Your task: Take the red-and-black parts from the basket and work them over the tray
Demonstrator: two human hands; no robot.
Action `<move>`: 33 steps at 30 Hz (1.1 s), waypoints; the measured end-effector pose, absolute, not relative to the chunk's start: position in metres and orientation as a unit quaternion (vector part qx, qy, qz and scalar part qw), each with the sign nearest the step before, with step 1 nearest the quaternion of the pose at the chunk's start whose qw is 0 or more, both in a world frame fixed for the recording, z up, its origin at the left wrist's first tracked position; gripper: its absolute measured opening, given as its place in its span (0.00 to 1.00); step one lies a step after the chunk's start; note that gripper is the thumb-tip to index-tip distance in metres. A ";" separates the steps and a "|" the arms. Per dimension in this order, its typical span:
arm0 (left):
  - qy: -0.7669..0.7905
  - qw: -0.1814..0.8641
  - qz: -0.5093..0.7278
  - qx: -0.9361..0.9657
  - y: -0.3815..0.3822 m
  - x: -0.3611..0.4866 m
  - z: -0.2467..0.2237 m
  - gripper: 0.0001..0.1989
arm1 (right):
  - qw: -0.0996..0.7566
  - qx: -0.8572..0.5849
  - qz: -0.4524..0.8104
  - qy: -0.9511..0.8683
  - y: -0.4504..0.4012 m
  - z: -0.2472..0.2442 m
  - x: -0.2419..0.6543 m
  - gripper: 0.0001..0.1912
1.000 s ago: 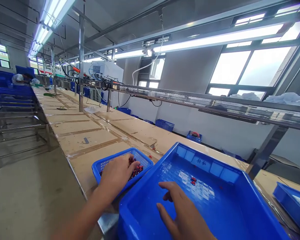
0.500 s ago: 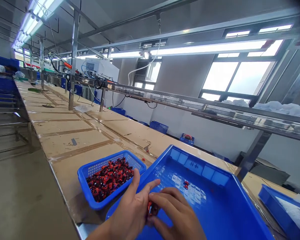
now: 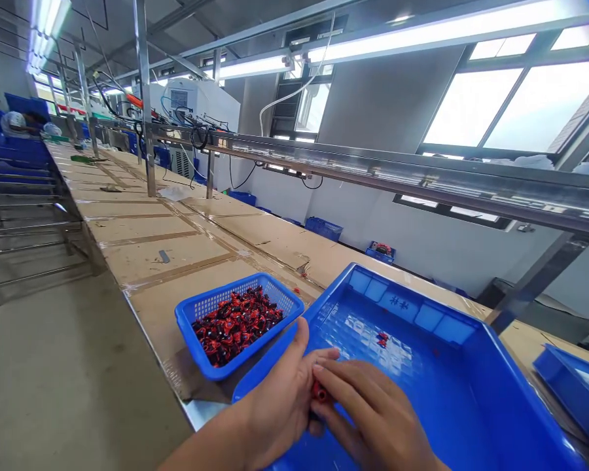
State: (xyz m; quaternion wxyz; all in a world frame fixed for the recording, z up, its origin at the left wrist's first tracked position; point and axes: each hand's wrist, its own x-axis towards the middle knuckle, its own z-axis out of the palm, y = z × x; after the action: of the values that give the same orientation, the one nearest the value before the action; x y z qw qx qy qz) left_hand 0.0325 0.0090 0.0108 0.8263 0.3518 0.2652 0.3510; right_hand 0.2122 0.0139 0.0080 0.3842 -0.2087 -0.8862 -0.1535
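My left hand (image 3: 279,405) and my right hand (image 3: 368,412) meet over a large blue plastic tray (image 3: 451,327), pinching a small red-and-black piece (image 3: 319,391) between their fingers. Most of the piece is hidden by my fingers. To the left of the tray, a small blue mesh basket (image 3: 196,314) is heaped with similar red-and-black pieces (image 3: 235,324). A few red pieces (image 3: 382,339) lie on the tray floor beyond my hands.
Both containers stand on a long cardboard-covered bench (image 3: 167,281) with a metal edge. Another blue tray (image 3: 572,386) sits at the right. A metal rail (image 3: 422,173) runs above the bench, a metal rack (image 3: 24,222) stands left, and a person (image 3: 17,123) works far off.
My left hand has left the basket and joined my right hand over the tray, with the red-and-black piece now between them. The view has swung slightly.
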 end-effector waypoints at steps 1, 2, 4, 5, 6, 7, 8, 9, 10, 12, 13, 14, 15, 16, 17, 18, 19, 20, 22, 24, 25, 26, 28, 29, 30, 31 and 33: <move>0.260 0.834 0.349 0.340 0.010 0.032 0.011 0.53 | 0.379 -0.208 -0.160 -0.887 0.012 0.009 0.212 0.11; 0.253 0.844 0.344 0.324 0.010 0.032 0.012 0.49 | 0.375 -0.201 -0.162 -0.890 0.011 0.011 0.212 0.11; 0.239 0.866 0.335 0.284 0.012 0.031 0.013 0.44 | 0.362 -0.178 -0.155 -0.902 0.009 0.015 0.212 0.10; 0.232 0.875 0.331 0.267 0.013 0.030 0.014 0.42 | 0.354 -0.168 -0.146 -0.908 0.008 0.018 0.212 0.11; 0.226 0.881 0.328 0.256 0.013 0.029 0.015 0.41 | 0.347 -0.165 -0.136 -0.913 0.008 0.020 0.213 0.12; 0.222 0.884 0.327 0.250 0.014 0.029 0.015 0.40 | 0.340 -0.168 -0.124 -0.917 0.008 0.023 0.214 0.13; 0.217 0.885 0.324 0.253 0.014 0.028 0.015 0.40 | 0.333 -0.175 -0.108 -0.920 0.008 0.025 0.215 0.15; 0.212 0.886 0.319 0.262 0.014 0.028 0.015 0.39 | 0.325 -0.185 -0.087 -0.923 0.008 0.028 0.217 0.16; 0.207 0.887 0.310 0.274 0.014 0.027 0.014 0.39 | 0.318 -0.197 -0.061 -0.925 0.008 0.029 0.218 0.16; 0.196 0.889 0.287 0.298 0.015 0.026 0.013 0.38 | 0.309 -0.219 -0.007 -0.926 0.009 0.032 0.221 0.13; 0.190 0.890 0.278 0.307 0.015 0.026 0.012 0.37 | 0.307 -0.226 0.016 -0.924 0.009 0.033 0.223 0.11; 0.186 0.891 0.273 0.313 0.016 0.025 0.012 0.36 | 0.306 -0.231 0.036 -0.923 0.009 0.033 0.224 0.10; 0.183 0.891 0.273 0.314 0.016 0.025 0.012 0.36 | 0.304 -0.233 0.053 -0.922 0.009 0.034 0.224 0.09; 0.181 0.891 0.272 0.314 0.016 0.024 0.012 0.36 | 0.298 -0.234 0.067 -0.923 0.010 0.034 0.225 0.08; 0.178 0.892 0.270 0.315 0.017 0.024 0.012 0.36 | 0.292 -0.235 0.081 -0.924 0.010 0.034 0.226 0.08; 0.175 0.894 0.268 0.313 0.017 0.024 0.013 0.37 | 0.287 -0.237 0.091 -0.924 0.010 0.035 0.226 0.08; 0.175 0.896 0.268 0.307 0.017 0.023 0.013 0.37 | 0.288 -0.242 0.097 -0.921 0.010 0.035 0.227 0.08; 0.179 0.898 0.271 0.296 0.017 0.023 0.014 0.36 | 0.296 -0.247 0.100 -0.917 0.010 0.036 0.227 0.08; 0.200 0.897 0.288 0.268 0.015 0.023 0.015 0.32 | 0.330 -0.260 0.094 -0.902 0.010 0.037 0.228 0.09; 0.224 0.886 0.320 0.251 0.014 0.023 0.014 0.27 | 0.369 -0.267 0.085 -0.886 0.011 0.038 0.228 0.11; 0.234 0.876 0.342 0.247 0.013 0.023 0.014 0.23 | 0.383 -0.267 0.082 -0.881 0.012 0.039 0.227 0.12; 0.243 0.864 0.367 0.247 0.012 0.024 0.013 0.23 | 0.393 -0.263 0.078 -0.877 0.012 0.040 0.227 0.13; 0.259 0.836 0.419 0.242 0.010 0.024 0.013 0.34 | 0.410 -0.252 0.070 -0.874 0.013 0.042 0.226 0.14; 0.267 0.822 0.443 0.236 0.010 0.024 0.013 0.38 | 0.416 -0.245 0.065 -0.873 0.013 0.042 0.226 0.15; 0.274 0.811 0.464 0.228 0.009 0.025 0.013 0.41 | 0.421 -0.239 0.060 -0.873 0.013 0.043 0.226 0.15; 0.278 0.803 0.479 0.218 0.009 0.025 0.015 0.41 | 0.426 -0.234 0.056 -0.872 0.012 0.043 0.226 0.15; 0.281 0.796 0.497 0.200 0.007 0.025 0.018 0.37 | 0.431 -0.229 0.051 -0.872 0.011 0.044 0.225 0.15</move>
State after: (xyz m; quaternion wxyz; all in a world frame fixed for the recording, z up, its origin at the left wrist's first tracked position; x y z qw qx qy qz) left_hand 0.0255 0.0074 0.0180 0.7960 0.2003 0.2815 0.4970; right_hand 0.2255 0.0109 0.0440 0.4306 -0.2289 -0.8715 0.0513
